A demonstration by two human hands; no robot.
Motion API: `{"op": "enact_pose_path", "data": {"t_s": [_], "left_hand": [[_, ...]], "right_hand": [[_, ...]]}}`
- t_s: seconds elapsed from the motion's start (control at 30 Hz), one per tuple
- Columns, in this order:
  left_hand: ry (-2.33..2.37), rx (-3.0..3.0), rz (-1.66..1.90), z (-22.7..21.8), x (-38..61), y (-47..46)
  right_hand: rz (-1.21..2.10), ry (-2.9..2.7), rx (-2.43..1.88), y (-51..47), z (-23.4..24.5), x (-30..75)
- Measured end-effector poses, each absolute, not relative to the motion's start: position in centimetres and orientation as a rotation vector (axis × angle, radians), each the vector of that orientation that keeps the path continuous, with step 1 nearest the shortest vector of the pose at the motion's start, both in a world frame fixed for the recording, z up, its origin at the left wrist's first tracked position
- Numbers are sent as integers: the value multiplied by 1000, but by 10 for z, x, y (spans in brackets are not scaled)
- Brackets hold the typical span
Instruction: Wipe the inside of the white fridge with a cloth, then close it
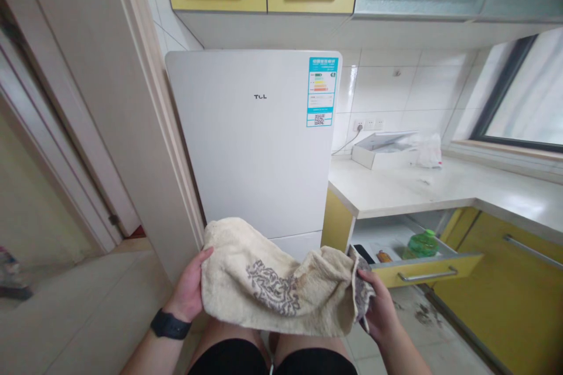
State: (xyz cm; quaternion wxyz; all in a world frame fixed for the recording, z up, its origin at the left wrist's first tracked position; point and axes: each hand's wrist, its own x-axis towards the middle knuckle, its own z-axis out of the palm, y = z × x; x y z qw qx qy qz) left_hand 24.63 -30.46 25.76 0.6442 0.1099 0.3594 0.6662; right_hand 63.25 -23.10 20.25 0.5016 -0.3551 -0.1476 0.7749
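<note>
A cream towel [272, 278] with a grey-brown pattern is stretched between my two hands at waist height. My left hand [190, 290], with a black watch on its wrist, grips the towel's left edge. My right hand [379, 304] is closed on the bunched right end. The towel hangs in front of a white fridge [250, 146], whose door is closed.
A white countertop [440, 187] runs to the right of the fridge with an open white box [382, 149] and a plastic bag on it. Below it a yellow drawer [422, 266] stands pulled out with a green bottle inside. A door frame stands left; yellow cabinets hang above.
</note>
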Motion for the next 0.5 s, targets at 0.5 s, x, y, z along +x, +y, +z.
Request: {"op": "enact_pose_path", "data": {"t_s": [0.5], "left_hand": [[798,918,1580,339,237,-257]], "right_hand": [[1685,-2273,-1083,-217,242,646]]}}
